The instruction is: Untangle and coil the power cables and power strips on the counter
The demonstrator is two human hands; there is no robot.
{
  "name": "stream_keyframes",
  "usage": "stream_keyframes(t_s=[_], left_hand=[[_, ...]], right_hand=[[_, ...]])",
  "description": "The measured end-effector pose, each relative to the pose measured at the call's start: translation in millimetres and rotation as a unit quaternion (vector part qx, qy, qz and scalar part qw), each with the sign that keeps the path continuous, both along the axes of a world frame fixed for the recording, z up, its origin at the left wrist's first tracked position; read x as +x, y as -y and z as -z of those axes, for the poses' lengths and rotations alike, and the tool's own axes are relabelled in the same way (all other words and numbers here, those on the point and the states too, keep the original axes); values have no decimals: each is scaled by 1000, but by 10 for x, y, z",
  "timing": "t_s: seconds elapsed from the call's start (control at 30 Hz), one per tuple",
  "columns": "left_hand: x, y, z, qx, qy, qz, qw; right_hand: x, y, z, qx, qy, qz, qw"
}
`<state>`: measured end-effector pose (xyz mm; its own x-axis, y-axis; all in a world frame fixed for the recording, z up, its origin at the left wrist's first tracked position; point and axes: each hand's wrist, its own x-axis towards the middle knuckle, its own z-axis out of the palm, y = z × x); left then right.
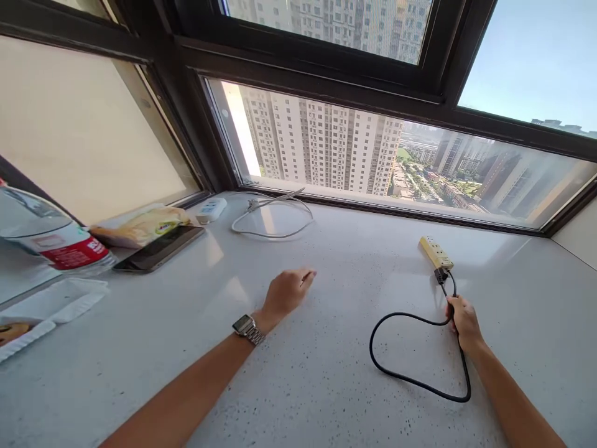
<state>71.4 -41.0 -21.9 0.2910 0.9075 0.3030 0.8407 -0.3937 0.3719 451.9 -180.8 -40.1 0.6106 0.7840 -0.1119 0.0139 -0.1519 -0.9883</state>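
Power strip (436, 252) lies diagonally, far end leftward, right grip (464, 320) wrapped round cord (371, 346), left grip (286, 291) curled empty.

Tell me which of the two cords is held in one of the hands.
The black cord, looped near the yellow power strip: the right hand grips it. The white cord lies by the window, untouched.

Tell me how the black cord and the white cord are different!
The black cord is gripped by the right hand; no hand touches the white cord. The black cord reaches up to the yellow power strip, while the white cord lies close to the window. Both bend into loops on the pale, speckled surface.
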Motion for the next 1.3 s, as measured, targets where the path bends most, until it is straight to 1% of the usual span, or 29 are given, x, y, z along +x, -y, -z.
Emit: stream_keyframes(t_s=[0.03,0.1,0.17,0.23,0.3,0.37,0.43,0.53,0.6,0.67,0.73,0.8,0.87,0.9,0.93,0.97,1.03,1.07,1.1,1.17,1.23,1.3], left_hand=[[100,166,26,-29,8,18,999],[311,466,47,-45,23,44,998],[521,711,37,-51,46,69,995],[694,887,21,-49,69,100,991],[794,985,23,-42,65,149,986],[811,1007,48,-39,32,209,977],[768,974,82,-42,-6,250,967],[688,902,109,-55,-33,258,964],[665,873,93,-49,-27,244,968],[663,856,53,-27,-10,211,977],[655,835,6,-5,-4,159,987],[625,802,-30,-4,-21,118,993],[581,771,-43,-32,-47,115,992],[562,762,-41,-54,-57,129,989],[549,759,-34,-76,-61,148,984],[546,765,-22,-94,-59,171,979],[564,793,7,-115,-40,217,968],[581,812,23,-119,-28,237,964],[599,831,36,-123,-15,253,959],[625,860,55,-130,5,278,952],[629,880,60,-137,24,302,943],[624,900,59,-149,43,338,928]], right_hand=[[-106,-62,-6,-15,10,-29,999],[-326,-194,-19,-40,21,-86,995],[-531,-310,-27,-48,25,-118,992],[-686,-383,-24,-26,17,-106,994],[-766,-399,-8,12,-2,-68,998],[-768,-370,12,40,-21,-31,998],[-721,-324,27,66,-43,5,997],[-648,-282,36,111,-83,64,988],[-623,-282,40,110,-71,65,989],[-602,-287,38,70,5,33,997],[-567,-280,21,3,126,2,992],[-526,-255,-19,-65,247,4,967],[-509,-220,-74,-112,346,29,931],[-521,-203,-99,-119,387,34,914],[-548,-188,-119,-108,421,28,900],[-590,-176,-130,-81,444,11,892],[-699,-163,-125,-1,453,-45,890],[-754,-162,-109,28,444,-69,893],[-799,-164,-89,38,434,-84,896],[-844,-175,-43,7,433,-85,897],[-824,-191,-11,-55,453,-71,887],[-771,-203,-1,-115,464,-78,875]])
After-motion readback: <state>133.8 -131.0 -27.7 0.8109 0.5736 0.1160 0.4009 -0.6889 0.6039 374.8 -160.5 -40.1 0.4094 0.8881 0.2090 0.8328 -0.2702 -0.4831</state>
